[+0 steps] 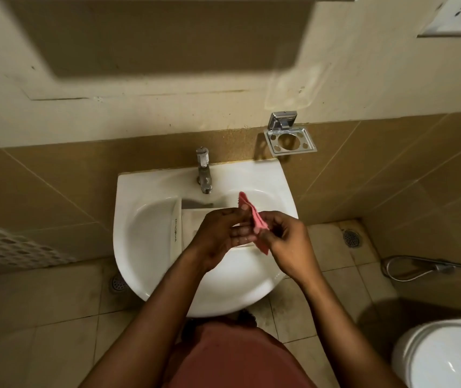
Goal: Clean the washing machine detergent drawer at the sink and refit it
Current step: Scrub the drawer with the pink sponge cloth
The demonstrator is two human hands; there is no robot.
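Bathroom, tan wall tiles, pale floor tiles. White wall-hung sink (pixel 124 191) at centre, chrome tap (pixel 203 172) at its back edge; no water could be seen running from the spout. Chrome holder (pixel 291 141) was fixed to the wall up and right of the tap. Toilet (pixel 442 357) at lower right, spray hose (pixel 419 268) lying on the floor near it. One floor drain (pixel 351 238) was right of the sink. White perforated basket (pixel 8 245) at the left edge.

Detergent drawer (pixel 193 219): white, lay inside the basin, crosswise. Its front panel with dark lettering faced left, and its body ran right under the hands, so it was largely hidden. Neither hand touched it as far as could be seen.

Pink cloth (pixel 257 222): held above the drawer, between both hands, folded or bunched, one corner sticking up toward the tap.

Left hand (pixel 218 236): back toward the camera, thumb and fingertips pinching the cloth's upper part.

Right hand (pixel 288 242): fingers curled, gripping the cloth's lower part, with a tail of cloth hanging below the grip.

Both forearms reached in from the bottom edge, over a reddish garment.
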